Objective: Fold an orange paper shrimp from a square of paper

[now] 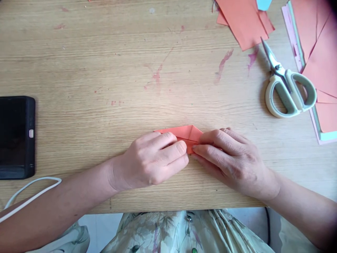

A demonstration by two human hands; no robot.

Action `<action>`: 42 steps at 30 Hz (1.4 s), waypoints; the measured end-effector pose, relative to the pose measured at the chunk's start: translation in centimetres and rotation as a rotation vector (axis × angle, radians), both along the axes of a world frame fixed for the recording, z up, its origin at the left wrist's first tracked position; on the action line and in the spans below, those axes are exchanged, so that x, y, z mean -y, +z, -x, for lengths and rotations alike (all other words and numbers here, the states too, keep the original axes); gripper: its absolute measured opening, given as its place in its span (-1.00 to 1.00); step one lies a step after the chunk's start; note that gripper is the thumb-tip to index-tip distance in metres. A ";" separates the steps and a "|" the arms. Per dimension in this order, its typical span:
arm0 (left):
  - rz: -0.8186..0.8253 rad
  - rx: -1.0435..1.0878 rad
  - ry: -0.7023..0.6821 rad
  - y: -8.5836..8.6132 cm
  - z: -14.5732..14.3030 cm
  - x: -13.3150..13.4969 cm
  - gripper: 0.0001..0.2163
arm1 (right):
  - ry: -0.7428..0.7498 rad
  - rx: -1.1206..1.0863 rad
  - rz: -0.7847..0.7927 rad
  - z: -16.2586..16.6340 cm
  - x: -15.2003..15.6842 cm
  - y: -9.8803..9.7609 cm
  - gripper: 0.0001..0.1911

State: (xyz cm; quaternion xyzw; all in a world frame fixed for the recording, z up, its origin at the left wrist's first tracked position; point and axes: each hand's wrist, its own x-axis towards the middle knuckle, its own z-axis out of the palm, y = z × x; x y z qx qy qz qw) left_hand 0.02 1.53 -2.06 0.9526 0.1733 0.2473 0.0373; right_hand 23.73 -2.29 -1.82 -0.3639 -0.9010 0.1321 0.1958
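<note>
A small folded piece of orange paper [188, 133] lies near the front edge of the table, between my two hands. Crease lines run across it, and its right end comes to an angled corner. My left hand [155, 158] has its fingers curled over the paper's left and lower part, hiding much of it. At the right end, my right hand [231, 158] pinches the paper's lower right corner between thumb and fingers. Both hands rest low over the wooden table [105, 88].
Scissors [286, 84] with pale grip handles lie at the right, blades nearly together. Orange paper pieces [243, 21] are at the top right, and a stack of coloured sheets [322, 66] sits at the right edge. A black phone [15, 137] and white cable [34, 181] are at left.
</note>
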 end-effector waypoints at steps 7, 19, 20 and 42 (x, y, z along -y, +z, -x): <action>-0.028 0.017 0.023 0.0 -0.2 0.4 -0.92 | -0.010 0.021 -0.022 0.2 0.0 0.1 -0.90; -0.062 -0.024 0.130 0.3 -1.0 1.3 -0.91 | -0.016 0.027 -0.028 0.2 -0.1 0.1 -0.86; -0.073 -0.012 0.127 0.4 -1.1 1.3 -0.92 | -0.017 0.028 -0.035 0.3 -0.1 0.1 -0.85; 0.220 -0.030 0.206 0.5 -0.9 1.4 -0.87 | -0.070 -0.031 0.055 -1.7 0.8 0.2 -0.90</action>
